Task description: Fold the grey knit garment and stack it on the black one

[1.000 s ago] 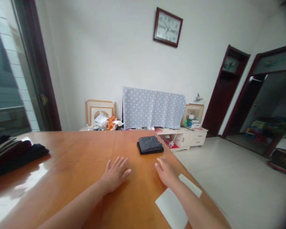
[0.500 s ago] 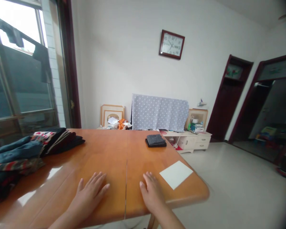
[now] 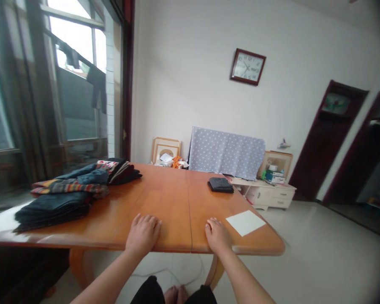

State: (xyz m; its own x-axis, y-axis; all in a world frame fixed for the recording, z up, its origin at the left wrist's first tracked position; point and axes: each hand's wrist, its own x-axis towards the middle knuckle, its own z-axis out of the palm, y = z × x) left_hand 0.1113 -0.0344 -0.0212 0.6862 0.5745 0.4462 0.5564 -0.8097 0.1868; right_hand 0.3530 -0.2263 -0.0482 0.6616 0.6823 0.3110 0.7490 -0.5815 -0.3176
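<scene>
My left hand [image 3: 143,231] lies palm down on the near edge of a wooden table [image 3: 171,198], fingers loosely spread, holding nothing. My right hand [image 3: 218,234] rests the same way a little to the right, also empty. Just right of it lies a white sheet of paper [image 3: 245,222]. A small folded dark grey cloth [image 3: 221,185] sits at the table's far right. A pile of folded clothes [image 3: 72,190], dark blue, striped and black, covers the table's left side.
A low white cabinet [image 3: 269,194] stands against the far wall behind a polka-dot cloth [image 3: 226,151]. Picture frames [image 3: 165,148] lean there too. A clock [image 3: 247,66] hangs above. Windows are on the left, dark doorways on the right. Tiled floor lies right of the table.
The view has pulled back from the table and turned left. Both hands slid from the table's middle to its near edge. The clothes pile has come fully into view.
</scene>
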